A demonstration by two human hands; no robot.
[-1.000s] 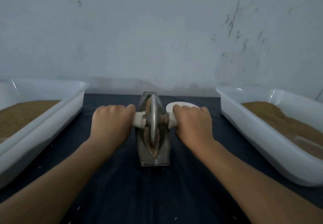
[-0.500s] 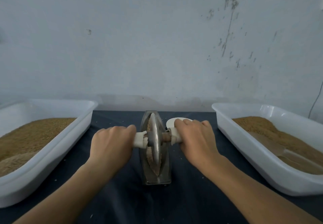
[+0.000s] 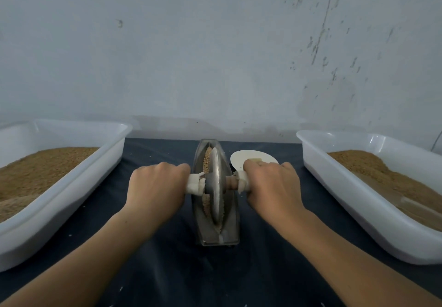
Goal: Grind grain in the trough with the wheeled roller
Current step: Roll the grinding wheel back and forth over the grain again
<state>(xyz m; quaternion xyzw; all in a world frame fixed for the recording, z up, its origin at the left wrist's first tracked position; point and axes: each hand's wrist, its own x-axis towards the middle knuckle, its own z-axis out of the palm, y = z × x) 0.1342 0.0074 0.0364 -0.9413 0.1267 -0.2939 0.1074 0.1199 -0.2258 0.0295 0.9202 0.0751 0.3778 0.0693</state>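
**Gripped on both sides, poised mid-stroke**

The metal trough (image 3: 230, 229) lies lengthwise at the middle of the dark worktop (image 3: 167, 270), its far tip near the back edge, with brown grain (image 3: 207, 158) in its groove. The wheeled roller (image 3: 215, 187) stands upright on edge in it, about halfway along. It looks heavy, rigid and thin-rimmed, likely to tip sideways, so the wrapped axle stubs (image 3: 195, 186) on either side are the places to hold. The left hand (image 3: 156, 187) and right hand (image 3: 272, 184) are each curled tight round a stub, knuckles up, forearms reaching forward roughly level, wrists straight
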